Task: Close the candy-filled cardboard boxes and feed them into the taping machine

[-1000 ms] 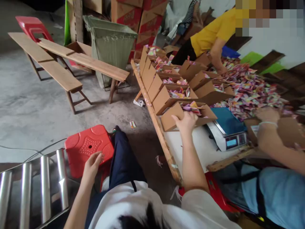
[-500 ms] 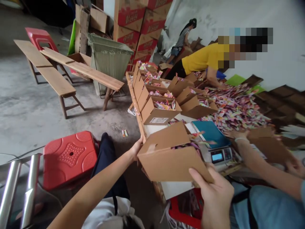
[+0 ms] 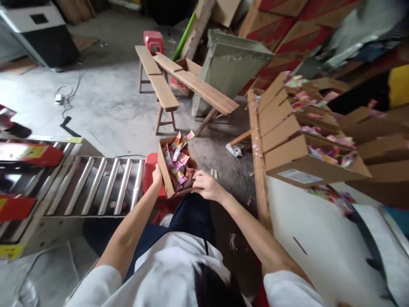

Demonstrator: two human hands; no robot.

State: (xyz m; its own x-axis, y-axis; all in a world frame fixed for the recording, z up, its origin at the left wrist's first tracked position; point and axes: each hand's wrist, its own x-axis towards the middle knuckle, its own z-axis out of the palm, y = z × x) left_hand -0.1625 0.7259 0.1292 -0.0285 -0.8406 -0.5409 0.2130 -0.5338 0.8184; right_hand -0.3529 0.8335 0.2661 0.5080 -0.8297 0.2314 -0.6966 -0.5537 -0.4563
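Observation:
A small open cardboard box [image 3: 163, 164] is held over my lap, tilted toward me. Inside it lie several small wrapped packets [image 3: 179, 160] in pink, purple and orange, some poking above the rim. My left hand [image 3: 157, 175] grips the box's left side, its fingers partly hidden behind the cardboard. My right hand [image 3: 206, 185] is at the near right corner, its fingers bent over the rim beside the packets. The tips of those fingers are hard to make out.
A roller conveyor [image 3: 105, 185] with red parts stands at left, and a red stool [image 3: 150, 170] is behind the box. On the right, a table [image 3: 287, 213] bears packet-filled boxes [image 3: 297, 164]. Wooden benches [image 3: 162, 91] and a green sack bin [image 3: 226, 64] stand ahead.
My view has swung left. The box has moved away from the table, over my lap toward the conveyor, with both hands still on it; its packets now show.

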